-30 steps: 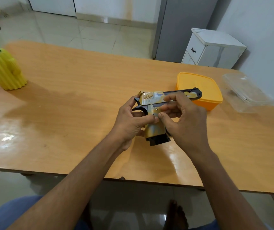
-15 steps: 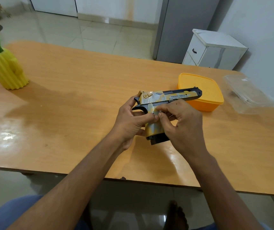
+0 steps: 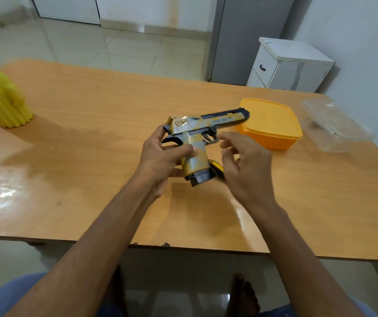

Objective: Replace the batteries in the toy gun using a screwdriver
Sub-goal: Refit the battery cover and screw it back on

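Observation:
My left hand [image 3: 162, 156] grips the handle of the toy gun [image 3: 197, 133], a yellow and grey pistol held above the table with its barrel pointing right. Its dark base points down toward me. Just right of the trigger guard, my right hand [image 3: 245, 165] hovers off the gun with its fingers loosely curled and holding nothing. A yellow and black object [image 3: 217, 167], perhaps the screwdriver's handle, shows between the gun's base and my right palm, mostly hidden by the hand.
An orange lidded box [image 3: 272, 124] sits on the wooden table [image 3: 91, 124] just beyond the barrel, with a clear plastic container [image 3: 336, 126] to its right. A yellow ribbed plant pot [image 3: 2, 104] stands at the far left. A white cabinet [image 3: 291, 67] stands behind the table.
My right hand has let go of the gun's side and drawn back to the right. The trigger guard and a yellow and black object now show. My left hand keeps its hold.

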